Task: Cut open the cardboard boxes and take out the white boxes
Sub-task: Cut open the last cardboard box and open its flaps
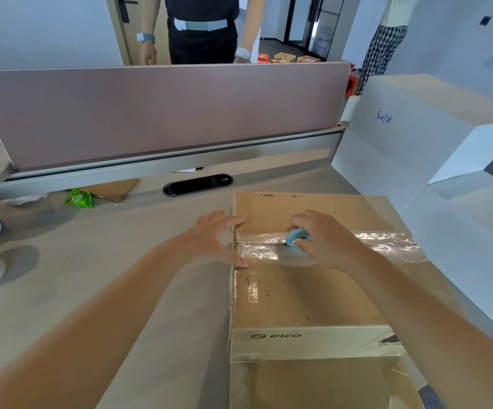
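- Currently, 1 cardboard box (304, 293) lies flat on the bench (92, 276), right of centre, with its flaps closed.
- A strip of clear tape (387, 242) runs across the top of the cardboard box from its left edge toward the right.
- A white band on the near side of the box carries the printed word "PICO".
- The left hand (213, 236) rests against the left edge of the cardboard box, fingers spread and fairly straight, thumb touching the edge just beside the tape.
- The right hand (322, 237) is curled round a light-blue cutter (295, 236), which is held down on the tape near its left end. The blade itself cannot be made out.
- 2 white boxes stand at the right: 1 large white box (410, 134) marked "5018" in blue, well behind the cardboard box, and a second white box (475, 246) just beside its right side.
- A pink divider panel (162, 113) stands along the far edge of the bench.
- A black oval cable port (198, 184), a cardboard scrap (115, 190) and a green wrapper (80, 198) lie near the panel.
- 2 people stand beyond the panel.
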The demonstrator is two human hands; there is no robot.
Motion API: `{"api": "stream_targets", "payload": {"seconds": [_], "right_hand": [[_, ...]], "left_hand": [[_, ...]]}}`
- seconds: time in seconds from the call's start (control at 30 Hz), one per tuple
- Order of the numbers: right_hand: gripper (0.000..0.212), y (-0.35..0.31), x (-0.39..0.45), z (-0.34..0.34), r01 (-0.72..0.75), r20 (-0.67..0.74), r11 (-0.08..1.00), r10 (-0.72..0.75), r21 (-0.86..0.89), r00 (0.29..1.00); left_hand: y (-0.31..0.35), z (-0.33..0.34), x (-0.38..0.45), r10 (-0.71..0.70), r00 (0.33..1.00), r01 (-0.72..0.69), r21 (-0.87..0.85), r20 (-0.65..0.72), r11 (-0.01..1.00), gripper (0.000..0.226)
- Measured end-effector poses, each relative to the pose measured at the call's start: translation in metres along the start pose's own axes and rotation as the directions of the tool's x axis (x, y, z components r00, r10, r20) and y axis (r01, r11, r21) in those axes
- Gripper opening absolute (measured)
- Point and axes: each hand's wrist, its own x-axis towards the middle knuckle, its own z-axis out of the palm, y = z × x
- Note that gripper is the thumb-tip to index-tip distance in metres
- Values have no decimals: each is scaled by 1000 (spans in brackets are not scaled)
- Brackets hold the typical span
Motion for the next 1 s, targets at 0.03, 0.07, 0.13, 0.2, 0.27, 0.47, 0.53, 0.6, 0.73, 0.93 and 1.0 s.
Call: {"api": "stream_targets", "payload": {"seconds": [0.03, 0.07, 0.13, 0.2, 0.27, 0.47, 0.53, 0.6, 0.73, 0.93, 1.0], "right_hand": [[25, 2, -1, 1, -11, -48, 996, 16, 88, 999], [23, 3, -2, 2, -23, -91, 983, 40, 181, 995], [21, 7, -3, 4, -35, -151, 947, 88, 321, 985], [19, 8, -4, 8, -29, -180, 923, 106, 384, 978], [17, 8, -6, 10, -4, -191, 933, 78, 360, 979], [23, 8, -1, 14, 106, -170, 985, -82, 137, 982], [28, 10, 2, 13, 111, -146, 991, -99, 80, 984], [30, 17, 1, 8, 106, -124, 994, -101, 31, 987], [30, 43, -9, -8, 50, -104, 998, -54, -34, 993], [24, 85, -22, -23, -58, -123, 998, 53, -36, 991], [26, 91, -24, -23, -75, -157, 996, 82, 49, 984]], "left_hand": [[6, -1, 0, 3, 1000, -2, 34, -26, 999, 103], [13, 0, 1, 18, 998, -13, 69, -65, 998, 102], [29, 7, 2, 72, 985, -51, 139, -154, 989, 97], [43, 21, 3, 115, 975, -73, 218, -188, 973, 95], [52, 36, 4, 137, 975, -79, 300, -177, 951, 95], [50, 40, 18, 111, 983, -37, 428, -149, 903, 97], [48, 37, 20, 121, 983, -46, 447, -141, 893, 97], [47, 34, 22, 122, 983, -48, 452, -136, 891, 97], [42, 30, 27, 149, 981, -75, 459, -127, 885, 119], [45, 21, 31, 111, 990, -55, 476, -90, 877, 108], [57, 22, 31, 76, 991, -9, 519, -108, 854, 98]]}}
